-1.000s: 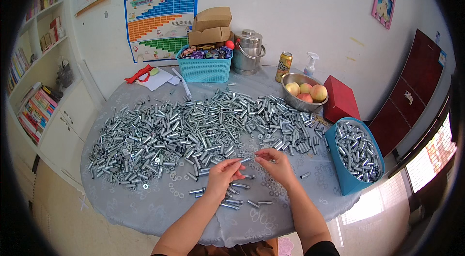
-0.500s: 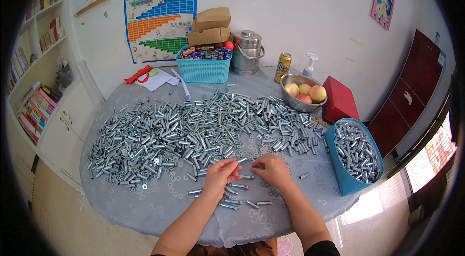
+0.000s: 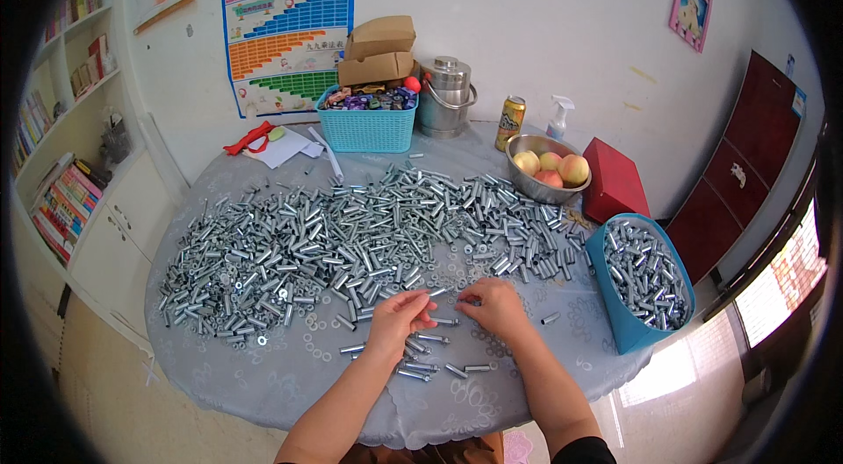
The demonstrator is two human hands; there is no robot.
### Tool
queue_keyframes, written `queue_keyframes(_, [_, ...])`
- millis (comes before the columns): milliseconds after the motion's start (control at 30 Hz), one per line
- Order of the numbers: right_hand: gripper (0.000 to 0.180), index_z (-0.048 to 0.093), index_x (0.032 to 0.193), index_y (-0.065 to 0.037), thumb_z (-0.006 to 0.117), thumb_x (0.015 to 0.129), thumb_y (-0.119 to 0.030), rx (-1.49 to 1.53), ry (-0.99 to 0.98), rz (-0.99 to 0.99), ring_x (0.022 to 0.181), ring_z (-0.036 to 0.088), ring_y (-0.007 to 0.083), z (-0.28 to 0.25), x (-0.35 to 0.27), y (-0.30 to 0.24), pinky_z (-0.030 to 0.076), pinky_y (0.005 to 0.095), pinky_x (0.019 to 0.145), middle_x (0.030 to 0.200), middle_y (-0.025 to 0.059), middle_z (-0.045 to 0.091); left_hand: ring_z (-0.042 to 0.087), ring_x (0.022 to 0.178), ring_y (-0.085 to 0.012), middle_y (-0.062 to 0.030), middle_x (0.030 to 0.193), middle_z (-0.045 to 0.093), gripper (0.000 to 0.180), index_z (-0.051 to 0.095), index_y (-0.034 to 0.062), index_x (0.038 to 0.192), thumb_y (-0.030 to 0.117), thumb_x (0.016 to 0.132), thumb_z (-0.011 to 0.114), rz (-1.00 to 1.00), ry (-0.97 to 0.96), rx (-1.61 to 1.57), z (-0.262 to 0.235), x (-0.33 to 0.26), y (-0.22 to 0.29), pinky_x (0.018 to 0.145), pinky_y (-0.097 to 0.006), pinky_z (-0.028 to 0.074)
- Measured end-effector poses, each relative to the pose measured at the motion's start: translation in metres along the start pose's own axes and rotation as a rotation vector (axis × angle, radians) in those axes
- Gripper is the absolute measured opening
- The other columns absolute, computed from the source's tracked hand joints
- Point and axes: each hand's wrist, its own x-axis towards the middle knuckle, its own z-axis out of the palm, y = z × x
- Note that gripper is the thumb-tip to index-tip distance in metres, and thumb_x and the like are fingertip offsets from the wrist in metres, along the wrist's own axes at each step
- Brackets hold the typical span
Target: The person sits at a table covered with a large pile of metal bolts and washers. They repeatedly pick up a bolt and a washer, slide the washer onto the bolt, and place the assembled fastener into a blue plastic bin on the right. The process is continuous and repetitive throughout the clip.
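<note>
My left hand (image 3: pixel 397 322) is closed, its thumb and fingertips pinching a silver metal bolt (image 3: pixel 438 292) that points toward my other hand. Just to the right, my right hand (image 3: pixel 493 308) is closed too, fingertips pressed together near the bolt's end; whatever they hold is hidden or too small to name. Below and between the hands lie several bolts with sleeves (image 3: pixel 420 367) on the grey tablecloth (image 3: pixel 351 402). Beyond them spreads a wide heap of loose metal sleeves, bolts and washers (image 3: pixel 334 236).
A blue bin (image 3: pixel 628 332) full of metal bolts stands at the table's right edge. Behind the heap are a turquoise basket (image 3: pixel 364 132) of toys, a steel pot (image 3: pixel 446 104), a drink can (image 3: pixel 511 122), a fruit bowl (image 3: pixel 544 190) and a red box (image 3: pixel 615 179).
The whole view has shifted very slightly. Both hands keep nearly the same pose, and the bolt stays in my left fingers.
</note>
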Motion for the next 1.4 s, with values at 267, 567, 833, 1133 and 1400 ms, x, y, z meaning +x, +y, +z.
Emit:
queue_keyframes(267, [0.015,0.067,0.085,-0.002,0.070,0.075,-0.014,0.436,0.149,0.357,0.072,0.060,0.0104,0.009,0.000,-0.002,0.046,0.0242,0.065,0.077,0.0041,0.067,0.058,0.068,-0.0127,-0.0092,0.081,0.061,0.022,0.058,-0.0041,0.102,0.011,0.086,0.059,-0.028,-0.008,-0.012,0.003,-0.001,0.000,0.065,-0.031,0.054])
queue_keyframes(567, [0.016,0.066,0.091,0.001,0.068,0.078,-0.008,0.721,0.129,0.287,0.078,0.059,0.0088,0.005,0.002,-0.015,0.047,0.0222,0.071,0.087,0.0040,0.066,0.059,0.069,-0.0145,-0.0107,0.082,0.061,0.020,0.059,-0.0045,0.100,0.011,0.086,0.059,-0.056,-0.012,-0.096,0.000,0.000,-0.001,0.067,-0.032,0.055])
queue_keyframes(833, [0.017,0.066,0.096,-0.002,0.065,0.080,-0.008,0.752,0.115,0.279,0.083,0.058,0.0090,0.006,0.002,-0.013,0.047,0.0240,0.072,0.090,0.0029,0.065,0.059,0.069,-0.0141,-0.0106,0.082,0.061,0.020,0.059,-0.0037,0.098,0.012,0.086,0.059,-0.078,-0.040,-0.139,-0.002,0.001,-0.002,0.067,-0.032,0.055])
queue_keyframes(1133, [0.015,0.068,0.084,-0.006,0.068,0.070,-0.011,-0.049,0.227,-0.005,0.080,0.058,0.0288,0.010,0.005,0.008,0.047,0.0363,0.072,0.081,0.0103,0.062,0.059,0.066,-0.0131,-0.0104,0.082,0.062,0.019,0.060,-0.0032,0.097,0.011,0.085,0.060,-0.067,-0.044,-0.156,-0.001,0.002,-0.002,0.066,-0.032,0.055])
queue_keyframes(1400, [0.019,0.067,0.087,-0.005,0.070,0.071,-0.014,0.145,0.144,0.215,0.079,0.059,0.0230,0.006,0.006,0.003,0.046,0.0324,0.072,0.079,0.0077,0.063,0.059,0.067,-0.0131,-0.0103,0.082,0.062,0.020,0.060,-0.0033,0.098,0.012,0.085,0.061,-0.070,-0.031,-0.137,-0.001,0.002,-0.002,0.066,-0.032,0.055])
